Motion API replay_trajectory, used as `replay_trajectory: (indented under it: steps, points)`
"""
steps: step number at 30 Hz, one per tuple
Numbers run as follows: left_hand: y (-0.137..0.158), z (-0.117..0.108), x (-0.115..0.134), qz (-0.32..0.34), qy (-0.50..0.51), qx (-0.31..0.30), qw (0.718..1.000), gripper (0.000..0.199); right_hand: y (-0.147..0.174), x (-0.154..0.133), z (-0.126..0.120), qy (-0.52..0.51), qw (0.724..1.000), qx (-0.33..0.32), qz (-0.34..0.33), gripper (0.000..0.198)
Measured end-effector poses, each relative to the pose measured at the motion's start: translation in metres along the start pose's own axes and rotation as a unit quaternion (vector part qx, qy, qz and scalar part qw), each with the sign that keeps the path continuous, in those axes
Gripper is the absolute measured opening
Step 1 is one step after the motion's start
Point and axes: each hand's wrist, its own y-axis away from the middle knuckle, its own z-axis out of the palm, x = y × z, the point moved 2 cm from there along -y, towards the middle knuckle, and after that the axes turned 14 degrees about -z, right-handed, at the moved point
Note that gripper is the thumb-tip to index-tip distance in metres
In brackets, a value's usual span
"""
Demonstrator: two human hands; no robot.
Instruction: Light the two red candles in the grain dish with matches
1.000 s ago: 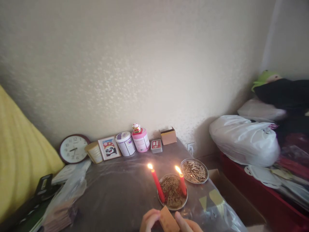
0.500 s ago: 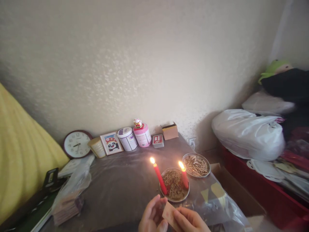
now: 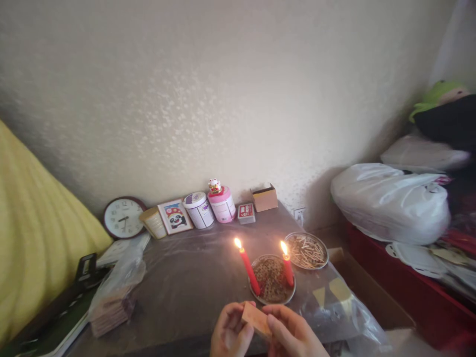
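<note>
So I'm working over the plastic-covered table (image 3: 186, 282), the dish (image 3: 271, 297) with two lit red candles (image 3: 250, 272) sitting just beyond my grip. My left hand (image 3: 229, 332) and right hand (image 3: 292, 334) are both closing fingers on the small matchbox (image 3: 256, 320), holding it between them.

A cream, lightly textured wall (image 3: 238, 99) fills the upper view and meets a second wall at the right corner. A wall socket (image 3: 299, 214) sits low near that corner. A table (image 3: 193, 287) covered in clear plastic film stands against the wall. A yellow cushioned surface (image 3: 33, 238) occupies the left edge. Soft daylight enters from the right.
</note>
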Motion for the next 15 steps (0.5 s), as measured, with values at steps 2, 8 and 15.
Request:
replay_trajectory:
  steps: [2, 8, 15]
  points:
    - [-0.004, -0.005, 0.002, -0.005, 0.005, 0.020, 1.000, 0.030, 0.001, -0.007, 0.001, 0.009, 1.000, -0.015, -0.024, 0.064]
    - [-0.009, -0.015, 0.001, 0.026, -0.023, 0.054, 0.998, 0.032, -0.002, -0.006, 0.000, 0.014, 0.996, -0.043, -0.073, 0.053]
    - [-0.009, -0.016, 0.000, 0.043, -0.043, 0.059, 0.996, 0.034, -0.004, -0.010, 0.001, 0.041, 0.994, -0.049, -0.087, 0.053]
